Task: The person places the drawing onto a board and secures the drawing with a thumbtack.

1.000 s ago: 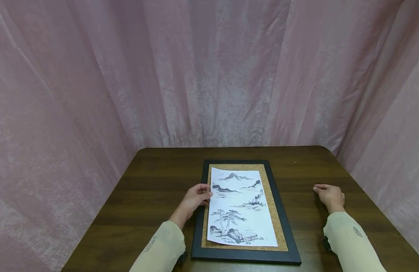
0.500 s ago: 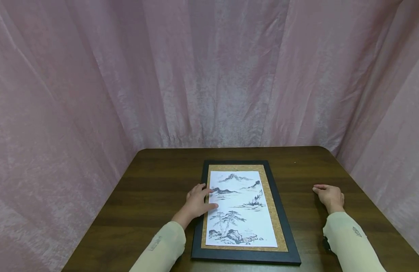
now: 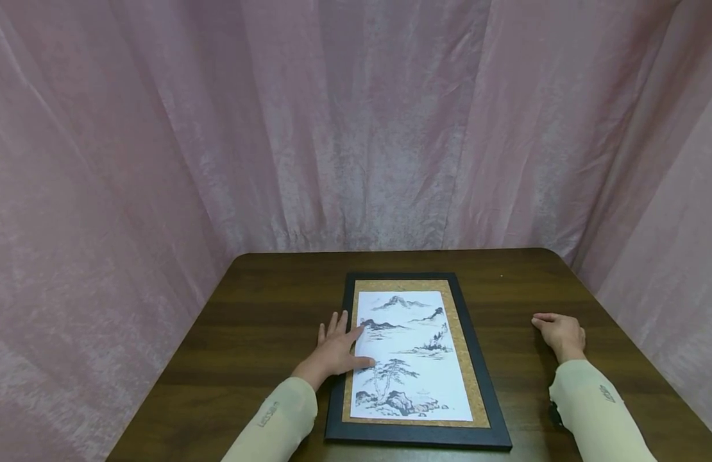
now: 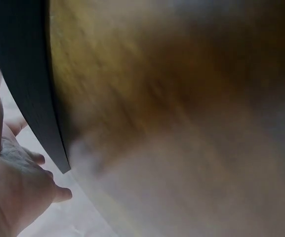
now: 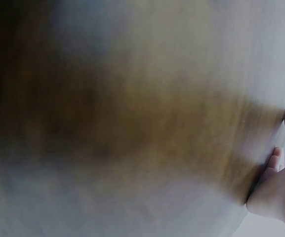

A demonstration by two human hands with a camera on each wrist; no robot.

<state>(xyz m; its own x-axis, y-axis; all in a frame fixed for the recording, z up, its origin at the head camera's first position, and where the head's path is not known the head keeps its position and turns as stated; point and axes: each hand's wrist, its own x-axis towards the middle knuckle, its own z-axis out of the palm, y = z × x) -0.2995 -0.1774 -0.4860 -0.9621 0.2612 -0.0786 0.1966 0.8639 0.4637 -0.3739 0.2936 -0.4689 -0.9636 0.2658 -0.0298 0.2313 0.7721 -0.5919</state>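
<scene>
**Left hand (image 3: 335,351) was spread at the left edge of a drawing (image 3: 412,346)**

At the far left hung a pink curtain (image 3: 90,192), which was also behind the brown table (image 3: 246,327). From the bottom came the left sleeve (image 3: 275,414), pale yellow in colour. The left hand had its fingers widely apart and had hold of nothing. Its thumb and index finger lay over the left margin of the drawing; whether they pressed on it could not be seen. The 3 other fingers pointed forward, near the left bar of the frame (image 3: 419,435).

The drawing, a white sheet with mountains and trees, lay flat on the cork board (image 3: 458,340), inside the 4 black bars. The strip of cork was wider at its right side than at its left.

Farther right, well apart from the frame, the right hand (image 3: 560,335) rested on the table, fingers loosely bent and holding nothing. Its sleeve (image 3: 598,410) was likewise pale yellow.
</scene>
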